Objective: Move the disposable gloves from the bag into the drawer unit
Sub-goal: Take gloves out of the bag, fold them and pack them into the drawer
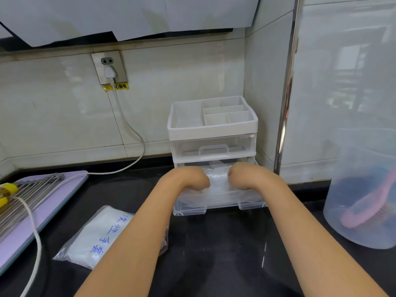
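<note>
Drawer unit (212,129): a clear-and-white plastic unit standing at the back of the black desk (214,254), against the tiled wall corner; a white divided tray forms its top.
Upper drawer (214,146): pushed in, handle facing forward.
Lower drawer (220,202): pulled out toward the person, with both hands reaching into it.
Disposable gloves (218,182): a crumpled pile of clear film lying inside the pulled-out lower drawer, between the two hands.
Left hand (188,177): bent down at the wrist over the left part of the lower drawer; its fingers are curled down into the disposable gloves and grip the film, tips mostly hidden.
Right hand (246,174): over the right part of the same drawer, wrist bent the same way; its fingers are curled in on the disposable gloves, tips hidden behind the knuckles.
Bag (96,234): a flat clear bag with blue handwriting, lying on the desk in front and to the left of the drawer unit, partly under the left forearm; white contents show inside.
Purple board (53,202): farther left of the drawer unit, carrying a metal wire rack (32,194).
White cable (132,129): runs from a wall socket (109,67) up and left of the drawer unit, down across the desk and over the board.
Bucket (360,189): translucent, to the right of the drawer unit, with a pink brush (375,202) inside.
</note>
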